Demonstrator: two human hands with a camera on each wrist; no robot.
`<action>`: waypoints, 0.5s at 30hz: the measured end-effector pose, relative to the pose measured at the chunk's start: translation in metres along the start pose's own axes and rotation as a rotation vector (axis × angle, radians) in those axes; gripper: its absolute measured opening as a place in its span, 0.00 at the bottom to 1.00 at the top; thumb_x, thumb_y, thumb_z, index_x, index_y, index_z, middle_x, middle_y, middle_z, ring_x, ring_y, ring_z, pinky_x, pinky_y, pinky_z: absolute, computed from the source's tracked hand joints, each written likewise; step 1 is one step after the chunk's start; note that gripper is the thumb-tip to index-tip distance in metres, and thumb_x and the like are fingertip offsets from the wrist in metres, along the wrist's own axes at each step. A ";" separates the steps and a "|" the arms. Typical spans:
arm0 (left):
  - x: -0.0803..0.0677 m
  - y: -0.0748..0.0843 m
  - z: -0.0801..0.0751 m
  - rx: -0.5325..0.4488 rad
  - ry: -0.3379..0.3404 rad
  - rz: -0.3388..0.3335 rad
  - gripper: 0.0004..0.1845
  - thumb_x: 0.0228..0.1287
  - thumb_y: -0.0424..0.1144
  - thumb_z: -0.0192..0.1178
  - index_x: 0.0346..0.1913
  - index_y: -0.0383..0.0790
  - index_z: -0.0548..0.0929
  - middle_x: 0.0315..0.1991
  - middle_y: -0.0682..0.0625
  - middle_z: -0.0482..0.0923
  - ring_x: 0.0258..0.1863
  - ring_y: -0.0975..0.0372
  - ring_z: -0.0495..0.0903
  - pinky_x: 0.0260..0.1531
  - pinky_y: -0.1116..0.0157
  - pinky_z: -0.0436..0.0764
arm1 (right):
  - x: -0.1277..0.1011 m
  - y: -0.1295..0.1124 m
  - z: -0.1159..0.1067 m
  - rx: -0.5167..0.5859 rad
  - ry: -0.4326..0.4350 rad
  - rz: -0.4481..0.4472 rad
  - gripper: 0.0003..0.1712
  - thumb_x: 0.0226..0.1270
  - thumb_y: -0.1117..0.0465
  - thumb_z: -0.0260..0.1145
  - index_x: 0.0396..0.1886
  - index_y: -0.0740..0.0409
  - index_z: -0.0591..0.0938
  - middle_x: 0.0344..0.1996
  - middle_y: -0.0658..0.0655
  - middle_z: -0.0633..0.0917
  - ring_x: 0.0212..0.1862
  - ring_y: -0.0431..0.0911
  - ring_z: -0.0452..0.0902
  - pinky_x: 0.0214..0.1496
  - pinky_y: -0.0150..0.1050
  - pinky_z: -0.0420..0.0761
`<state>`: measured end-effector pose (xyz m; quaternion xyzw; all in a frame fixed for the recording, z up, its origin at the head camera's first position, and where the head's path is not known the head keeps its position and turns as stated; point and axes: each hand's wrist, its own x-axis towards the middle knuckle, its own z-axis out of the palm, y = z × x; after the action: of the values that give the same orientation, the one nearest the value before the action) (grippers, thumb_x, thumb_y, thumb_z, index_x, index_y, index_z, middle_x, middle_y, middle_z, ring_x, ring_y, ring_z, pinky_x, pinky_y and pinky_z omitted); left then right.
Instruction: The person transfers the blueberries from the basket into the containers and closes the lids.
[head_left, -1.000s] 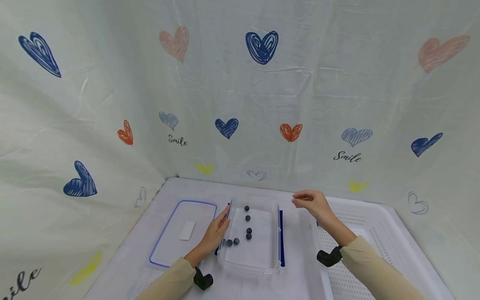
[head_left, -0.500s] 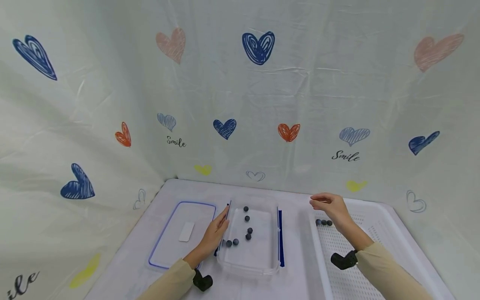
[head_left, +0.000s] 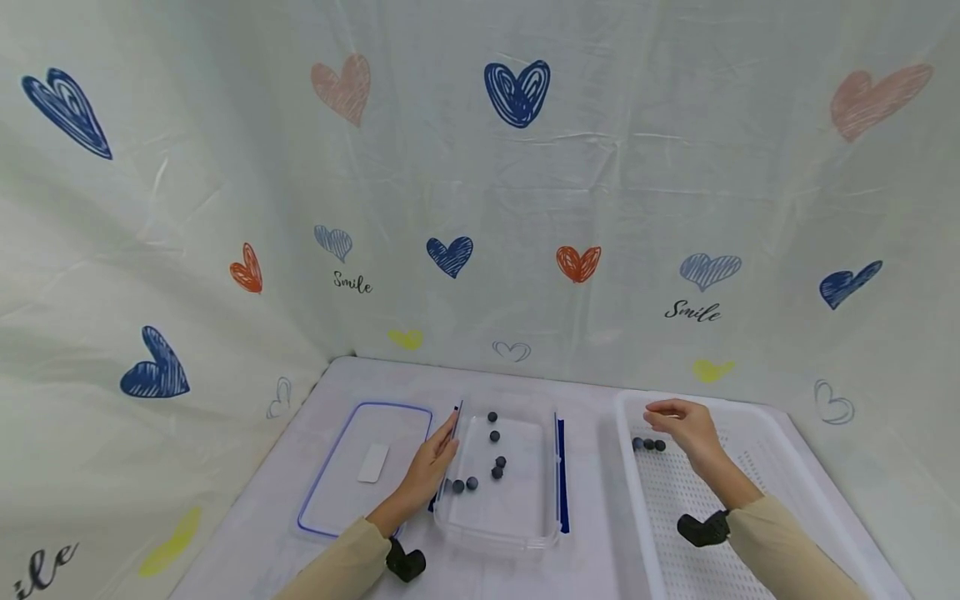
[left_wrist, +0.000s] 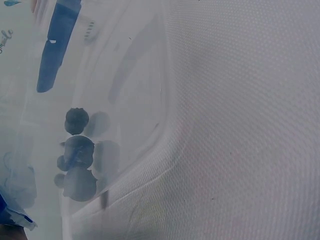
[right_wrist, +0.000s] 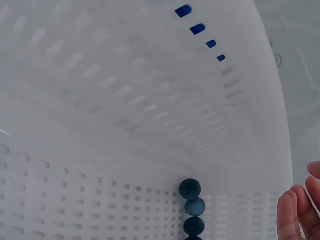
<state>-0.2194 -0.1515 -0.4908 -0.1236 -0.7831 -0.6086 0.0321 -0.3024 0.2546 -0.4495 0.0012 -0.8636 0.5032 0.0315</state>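
Through the clear box (left_wrist: 125,100) wall, three dark balls (left_wrist: 77,150) sit clustered together, blurred by the plastic. A blue clip (left_wrist: 55,50) runs along the box's edge. The white-clothed worktop (left_wrist: 240,125) fills the right side.

White basket (head_left: 780,433) floor mostly free; three blueberries (head_left: 648,445) crowd its far left corner. Clear box (head_left: 517,533) walls and the left hand (head_left: 431,467) block the box's left side.

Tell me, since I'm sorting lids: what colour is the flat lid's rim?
Blue, around the flat clear plastic lid; clearest in the head view.
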 end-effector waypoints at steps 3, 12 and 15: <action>0.000 -0.001 0.001 -0.014 0.011 0.009 0.28 0.81 0.33 0.45 0.76 0.24 0.53 0.76 0.31 0.48 0.75 0.42 0.49 0.71 0.51 0.53 | 0.000 0.006 -0.002 -0.019 0.020 0.006 0.19 0.69 0.64 0.66 0.51 0.77 0.81 0.40 0.62 0.86 0.36 0.44 0.84 0.52 0.50 0.85; 0.011 -0.037 0.004 0.027 0.032 -0.012 0.28 0.81 0.35 0.44 0.78 0.31 0.53 0.78 0.36 0.48 0.76 0.46 0.50 0.72 0.53 0.55 | 0.003 0.027 -0.009 -0.071 0.053 0.012 0.20 0.65 0.64 0.70 0.49 0.77 0.82 0.39 0.62 0.87 0.34 0.35 0.79 0.36 0.30 0.81; 0.012 -0.039 0.003 0.013 0.025 -0.013 0.29 0.81 0.36 0.45 0.78 0.33 0.54 0.78 0.38 0.48 0.76 0.48 0.50 0.72 0.54 0.55 | 0.003 0.032 -0.009 -0.097 0.063 0.013 0.19 0.65 0.63 0.71 0.48 0.76 0.82 0.39 0.62 0.87 0.35 0.37 0.79 0.36 0.29 0.79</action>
<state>-0.2397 -0.1557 -0.5266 -0.1105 -0.7875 -0.6052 0.0386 -0.3065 0.2783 -0.4730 -0.0218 -0.8855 0.4607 0.0556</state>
